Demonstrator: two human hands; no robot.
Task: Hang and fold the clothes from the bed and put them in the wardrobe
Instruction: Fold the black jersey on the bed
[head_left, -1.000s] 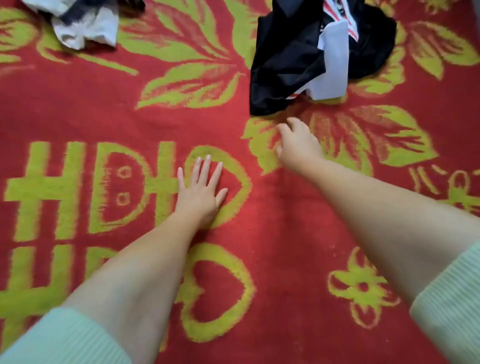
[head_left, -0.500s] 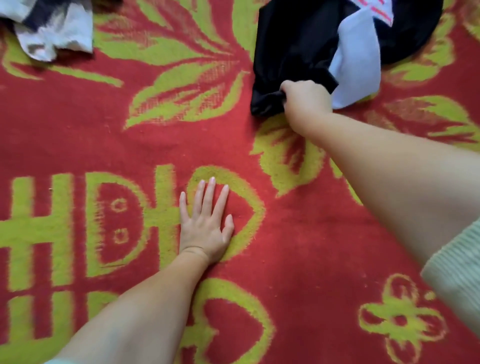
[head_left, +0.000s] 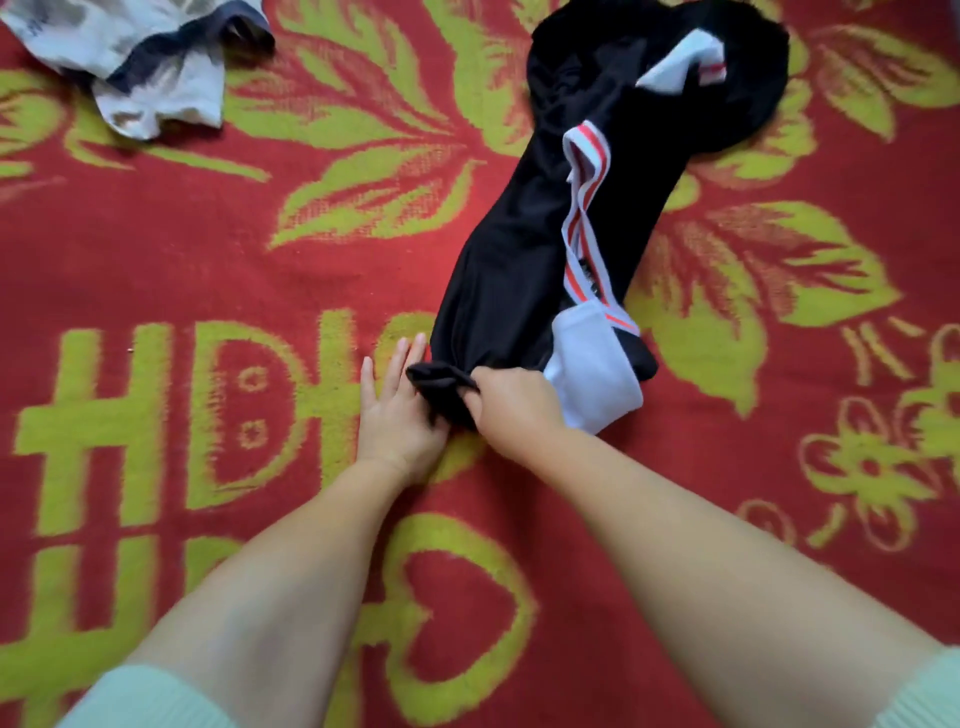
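- Now our right hand (head_left: 511, 397) has pulled the black top (head_left: 524, 270) down the red blanket (head_left: 156, 234), close to us.
- It grips the top's near end tight.
- Our left hand (head_left: 397, 415) lies flat beside it, fingers straight, partly under the cloth.
- A grey cloth (head_left: 150, 67) sits far left, cut off.
- The top's shape is hard to make out.

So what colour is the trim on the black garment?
White with red-orange stripes, on the black garment in the right hand; head view.
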